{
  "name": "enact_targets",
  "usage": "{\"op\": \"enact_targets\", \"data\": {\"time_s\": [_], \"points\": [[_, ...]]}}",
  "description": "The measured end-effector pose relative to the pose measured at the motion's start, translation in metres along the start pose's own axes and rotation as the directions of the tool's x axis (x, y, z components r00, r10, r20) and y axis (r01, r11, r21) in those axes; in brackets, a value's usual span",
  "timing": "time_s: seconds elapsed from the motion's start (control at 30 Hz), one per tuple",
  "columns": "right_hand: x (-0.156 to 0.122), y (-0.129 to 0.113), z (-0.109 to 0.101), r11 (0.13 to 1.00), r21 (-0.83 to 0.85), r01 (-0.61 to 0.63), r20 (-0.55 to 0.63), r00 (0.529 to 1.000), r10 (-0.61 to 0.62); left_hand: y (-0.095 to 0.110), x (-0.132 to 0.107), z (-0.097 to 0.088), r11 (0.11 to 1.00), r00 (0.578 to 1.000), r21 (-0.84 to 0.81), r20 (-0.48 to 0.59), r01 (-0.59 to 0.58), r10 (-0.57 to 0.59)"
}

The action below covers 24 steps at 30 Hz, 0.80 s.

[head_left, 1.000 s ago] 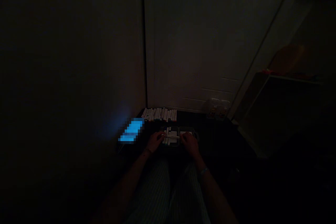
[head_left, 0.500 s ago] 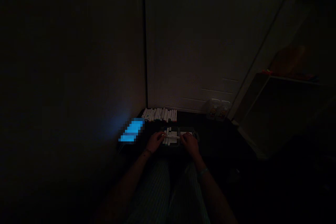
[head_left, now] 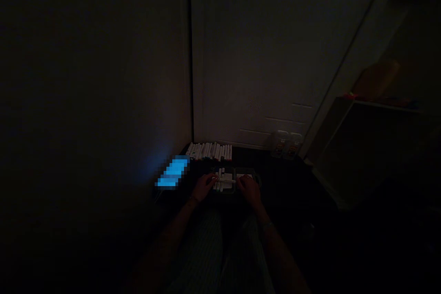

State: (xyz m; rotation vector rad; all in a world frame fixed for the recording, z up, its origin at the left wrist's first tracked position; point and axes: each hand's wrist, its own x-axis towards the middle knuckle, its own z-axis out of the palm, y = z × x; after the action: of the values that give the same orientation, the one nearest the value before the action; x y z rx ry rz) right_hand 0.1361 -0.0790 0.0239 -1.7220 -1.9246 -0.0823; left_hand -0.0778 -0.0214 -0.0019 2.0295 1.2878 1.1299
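Note:
In the dim head view, a white marker [head_left: 226, 180] lies crosswise between my two hands. The fingers of my left hand [head_left: 206, 186] close on its left end. Those of my right hand [head_left: 250, 189] close at its right end. Beneath is an opened clear plastic case [head_left: 235, 187] with two halves side by side. Several white markers [head_left: 221, 185] stand lengthwise in its left half, beside a pale card-like piece [head_left: 228, 185]. Another pale piece in the right half is partly covered by my right hand. Fine detail is lost in the dark.
A row of several white markers [head_left: 208, 151] lies along the back of the dark table [head_left: 285, 183]. At left glows a blurred blue screen [head_left: 174, 172]. Two clear plastic containers [head_left: 286, 145] stand at back right, near a shelf unit [head_left: 379, 106]. Walls close off the left and back.
Almost nothing differs. Both hands keep their place with the marker between them, and the picture is slightly darker.

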Motion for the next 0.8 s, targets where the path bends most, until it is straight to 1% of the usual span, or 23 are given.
{"op": "enact_targets", "data": {"time_s": [0.17, 0.4, 0.57, 0.8], "points": [[-0.0001, -0.0005, 0.0008, 1.000, 0.000, 0.000, -0.024, 1.000, 0.000, -0.0029, -0.0003, 0.0001, 1.000, 1.000, 0.013, -0.001, -0.012, 0.012], [0.0003, 0.0011, 0.0024, 1.000, -0.003, -0.002, -0.011, 1.000, 0.002, -0.0030, -0.0002, 0.0009, 1.000, 1.000, 0.025, -0.007, 0.018, -0.018], [0.0001, 0.0016, 0.0020, 1.000, 0.001, 0.001, -0.003, 1.000, -0.001, -0.0029, -0.0004, 0.0002, 1.000, 1.000, 0.013, 0.013, 0.005, -0.005], [0.0007, 0.0008, 0.0014, 1.000, -0.003, 0.001, 0.002, 1.000, -0.001, -0.0044, -0.0002, 0.0016, 1.000, 1.000, -0.008, -0.015, 0.001, -0.001]]}}
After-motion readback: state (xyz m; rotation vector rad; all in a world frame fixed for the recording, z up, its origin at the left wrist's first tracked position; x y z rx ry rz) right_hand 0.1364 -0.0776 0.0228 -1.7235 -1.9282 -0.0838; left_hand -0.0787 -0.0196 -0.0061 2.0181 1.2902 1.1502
